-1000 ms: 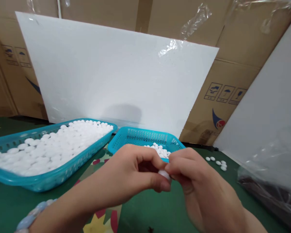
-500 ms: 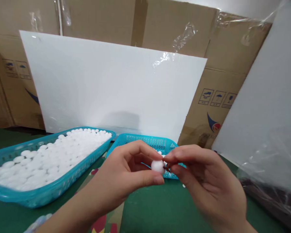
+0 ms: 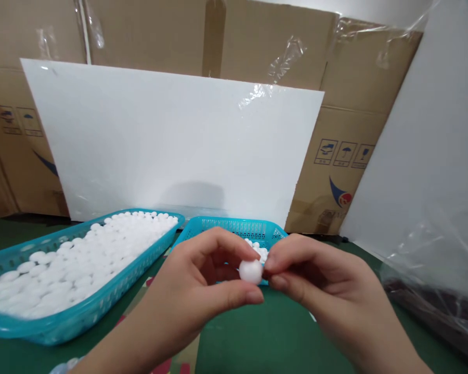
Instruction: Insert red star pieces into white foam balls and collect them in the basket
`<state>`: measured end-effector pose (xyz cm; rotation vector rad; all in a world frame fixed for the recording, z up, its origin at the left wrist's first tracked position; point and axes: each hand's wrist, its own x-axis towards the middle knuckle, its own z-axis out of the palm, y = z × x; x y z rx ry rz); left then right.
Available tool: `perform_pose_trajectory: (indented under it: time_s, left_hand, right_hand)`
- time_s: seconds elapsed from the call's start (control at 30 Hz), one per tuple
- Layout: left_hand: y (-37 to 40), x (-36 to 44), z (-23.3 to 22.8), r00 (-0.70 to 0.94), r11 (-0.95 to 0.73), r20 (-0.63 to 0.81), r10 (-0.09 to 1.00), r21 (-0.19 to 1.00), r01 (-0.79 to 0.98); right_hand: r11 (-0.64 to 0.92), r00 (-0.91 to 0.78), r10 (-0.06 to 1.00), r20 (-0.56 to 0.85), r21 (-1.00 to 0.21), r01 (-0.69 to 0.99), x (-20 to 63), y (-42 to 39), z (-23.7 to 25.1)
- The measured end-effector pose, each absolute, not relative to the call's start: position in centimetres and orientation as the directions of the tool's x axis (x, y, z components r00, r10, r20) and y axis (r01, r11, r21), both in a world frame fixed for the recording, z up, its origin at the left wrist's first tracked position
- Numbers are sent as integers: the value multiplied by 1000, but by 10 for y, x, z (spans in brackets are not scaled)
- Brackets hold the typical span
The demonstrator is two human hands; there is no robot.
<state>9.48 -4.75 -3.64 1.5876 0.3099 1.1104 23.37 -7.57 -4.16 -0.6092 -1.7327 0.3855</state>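
A small smooth white ball (image 3: 250, 271) sits between the thumb and forefinger of my left hand (image 3: 206, 278), in front of the blue baskets. My right hand (image 3: 323, 285) is pinched closed at the ball's right side, its thumb and forefinger tips against or very near it. Whatever lies between those right fingertips is hidden. Behind my hands stands a blue perforated basket (image 3: 234, 224) with some white balls (image 3: 259, 250) in it, partly covered by my fingers.
At the left, a larger blue basket (image 3: 101, 298) is filled with white balls (image 3: 89, 267). A white board (image 3: 179, 140) leans on cardboard boxes (image 3: 273, 41) at the back. Clear plastic wrap (image 3: 432, 270) lies at the right. The table is covered in green (image 3: 249, 337).
The small dark brown thing seen between my right fingertips at the ball is now hidden. My right fingers have closed in nearer the ball. The camera view has shifted slightly.
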Motion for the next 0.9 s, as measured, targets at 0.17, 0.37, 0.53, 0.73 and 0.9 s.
perform_pose_trajectory:
  time_s: [0.17,0.37,0.53,0.73,0.9]
  left_hand:
    - [-52,94,-31,481,-397,523,704,851,-345]
    - [-59,89,-30,462,-689,684,565,699,-193]
    - [-58,83,-34,473,-806,749,463,578,-128]
    - [-58,86,-27,491,-794,707,509,605,-47]
    - [-58,89,-29,482,-746,672,562,664,-56]
  right_hand:
    - [820,-181,568,803,-536,201,230,-76,-39]
    - [871,-186,482,856,-447,203,228,-82,-38]
    - [884,-245,443,862,-374,279,229,-88,-35]
    - [910,-280,357,891,-263,322,227,-91,-31]
    - [894,-271,399,876,-306,327,228,-89,-35]
